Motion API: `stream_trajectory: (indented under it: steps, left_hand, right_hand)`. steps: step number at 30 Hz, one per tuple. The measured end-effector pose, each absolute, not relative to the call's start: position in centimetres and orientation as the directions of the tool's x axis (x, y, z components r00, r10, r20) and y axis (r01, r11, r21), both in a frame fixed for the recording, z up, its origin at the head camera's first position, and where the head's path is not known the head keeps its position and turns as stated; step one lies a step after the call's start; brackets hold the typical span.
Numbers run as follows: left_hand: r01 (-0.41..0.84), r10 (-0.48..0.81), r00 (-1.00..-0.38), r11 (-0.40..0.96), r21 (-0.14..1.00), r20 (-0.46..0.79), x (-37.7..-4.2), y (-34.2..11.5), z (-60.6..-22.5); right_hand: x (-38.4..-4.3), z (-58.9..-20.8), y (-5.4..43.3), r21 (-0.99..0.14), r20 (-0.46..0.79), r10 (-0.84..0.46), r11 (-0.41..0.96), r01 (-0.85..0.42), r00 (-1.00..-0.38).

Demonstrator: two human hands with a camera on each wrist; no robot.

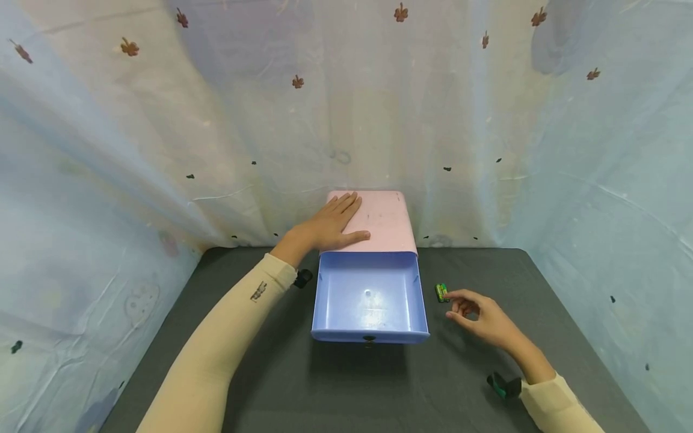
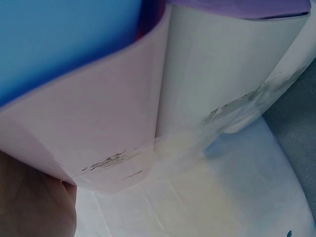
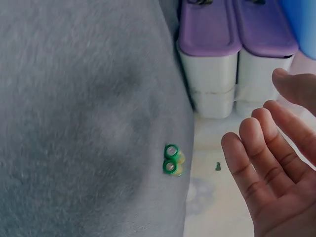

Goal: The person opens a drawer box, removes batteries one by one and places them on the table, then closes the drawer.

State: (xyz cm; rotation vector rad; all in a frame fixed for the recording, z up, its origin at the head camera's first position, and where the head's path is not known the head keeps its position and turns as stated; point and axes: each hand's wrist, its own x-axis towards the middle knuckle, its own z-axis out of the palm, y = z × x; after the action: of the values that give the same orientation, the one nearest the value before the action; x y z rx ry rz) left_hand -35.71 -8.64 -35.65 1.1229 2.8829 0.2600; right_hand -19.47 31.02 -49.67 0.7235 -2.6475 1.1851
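Note:
A pink-topped drawer unit (image 1: pixel 387 216) stands at the back of the table, and its blue top drawer (image 1: pixel 370 297) is pulled out toward me. My left hand (image 1: pixel 337 227) rests on the pink top, fingers spread and thumb out to the right. In the left wrist view only a dark part of that hand (image 2: pixel 37 202) shows, beside the pink casing. To the right of the drawer, two green batteries (image 1: pixel 441 293) lie side by side on the table. My right hand (image 1: pixel 484 319) hovers just right of them, fingers loosely bent and holding nothing.
Lower down in the unit are white sections with purple drawers (image 3: pixel 210 24), seen in the right wrist view. A dark grey cloth (image 1: pixel 357 391) covers the table. Pale patterned curtains (image 1: pixel 368 132) hang behind and at both sides.

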Motion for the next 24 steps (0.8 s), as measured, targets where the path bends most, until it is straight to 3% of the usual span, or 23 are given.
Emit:
stream_trajectory:
  steps: [11,24]
  left_hand:
    - [0.667,0.674,-0.739,0.727,0.161,0.022,-35.7,-8.7,-35.7]
    - [0.668,0.674,-0.738,0.725,0.169,0.028,-35.7,-8.7,-35.8]
  right_hand:
    - [-17.0,-48.8,30.2,-0.723,0.339,-0.399,0.468,-0.508,-0.852]
    - [-14.1,-48.1,28.9,-0.709,0.427,-0.501,0.331,-0.623,-0.752]
